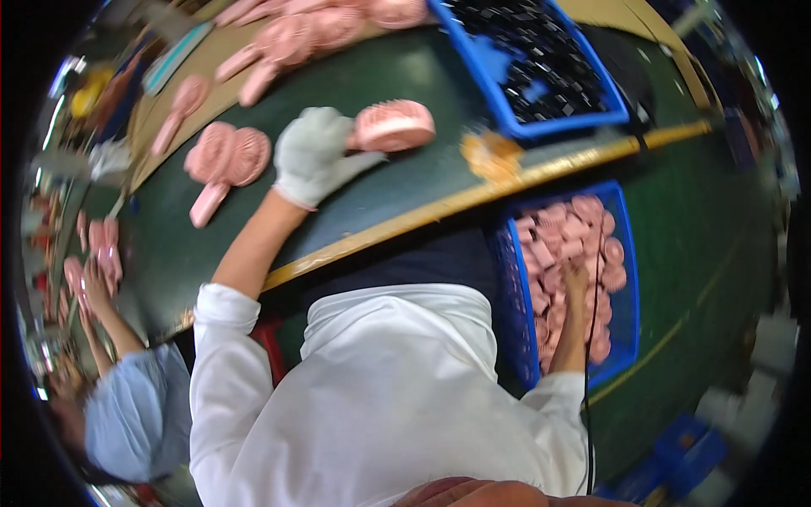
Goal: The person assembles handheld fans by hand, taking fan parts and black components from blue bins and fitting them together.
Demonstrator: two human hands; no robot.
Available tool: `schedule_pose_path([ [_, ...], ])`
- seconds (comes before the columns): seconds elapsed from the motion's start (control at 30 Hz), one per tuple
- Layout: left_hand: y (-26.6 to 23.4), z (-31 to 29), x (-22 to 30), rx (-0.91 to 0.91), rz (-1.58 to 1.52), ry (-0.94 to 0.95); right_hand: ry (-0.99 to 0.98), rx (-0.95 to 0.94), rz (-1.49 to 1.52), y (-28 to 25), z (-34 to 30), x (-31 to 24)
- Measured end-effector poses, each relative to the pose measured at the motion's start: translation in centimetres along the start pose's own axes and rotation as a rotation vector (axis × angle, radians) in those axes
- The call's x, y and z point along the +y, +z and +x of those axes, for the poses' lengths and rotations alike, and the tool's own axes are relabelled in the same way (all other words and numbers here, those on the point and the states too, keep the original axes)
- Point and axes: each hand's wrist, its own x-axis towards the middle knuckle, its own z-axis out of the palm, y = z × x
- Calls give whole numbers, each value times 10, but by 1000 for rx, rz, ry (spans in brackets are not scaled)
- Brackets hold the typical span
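While the gloved left hand [317, 155] grips a pink round-headed piece [395, 127] ahead-left of the blue crate [630, 296], long axis pointing rightward from its fingers, the right hand [575, 275] is nearer the crate's pink parts [570, 228], its grip impossible to tell.

My left grip [317, 156] hides the near end of the pink round-headed piece [397, 125]. Down at my right grip [576, 275] detail smears; I can't make out its fingertips among the pink parts [553, 245]. Beyond the left grip, the top edge cuts the blue tray [574, 127], its black bits [549, 59] too small to identify; leftward, a co-worker's hand [95, 283] blurs.
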Motion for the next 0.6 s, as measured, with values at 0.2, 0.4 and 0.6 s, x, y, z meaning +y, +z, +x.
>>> schedule_pose_path([
  [0.2,-16,-9,5,-81,-12,-235,-315,-565,-321,248,-108,-62],
  [0.4,-21,-18,6,-159,27,-247,-1257,-322,-651,379,-69,-204],
  [0.6,-24,-15,11,-339,-12,-271,-1426,98,-1612,436,48,-270],
])
